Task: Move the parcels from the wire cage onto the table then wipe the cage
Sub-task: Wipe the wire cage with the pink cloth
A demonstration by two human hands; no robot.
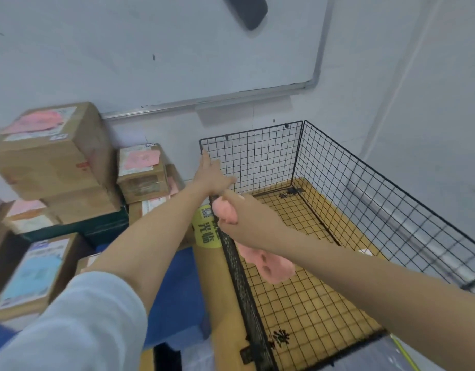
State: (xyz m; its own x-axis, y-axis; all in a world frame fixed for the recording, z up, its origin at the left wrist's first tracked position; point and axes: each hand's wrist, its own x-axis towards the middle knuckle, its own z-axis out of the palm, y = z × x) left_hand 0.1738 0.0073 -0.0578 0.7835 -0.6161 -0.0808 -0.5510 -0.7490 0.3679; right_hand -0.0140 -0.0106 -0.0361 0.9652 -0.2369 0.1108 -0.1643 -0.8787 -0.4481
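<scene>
The black wire cage (364, 188) stands at the right with no parcels inside; its floor rests on brown cardboard. My left hand (213, 174) grips the top of the cage's far left corner. My right hand (251, 218) is closed around a pink cloth (271, 263), pressing it on the top rail of the cage's left wall; the cloth's loose end hangs down inside. Brown cardboard parcels (54, 153) with pink and white labels are stacked at the left, a smaller one (141, 172) beside them.
A whiteboard (177, 54) hangs on the wall behind. A blue surface (177, 285) lies between the parcels and the cage. A yellow sticker (207, 231) with green characters sits just outside the cage's left wall. The wall corner stands close behind the cage.
</scene>
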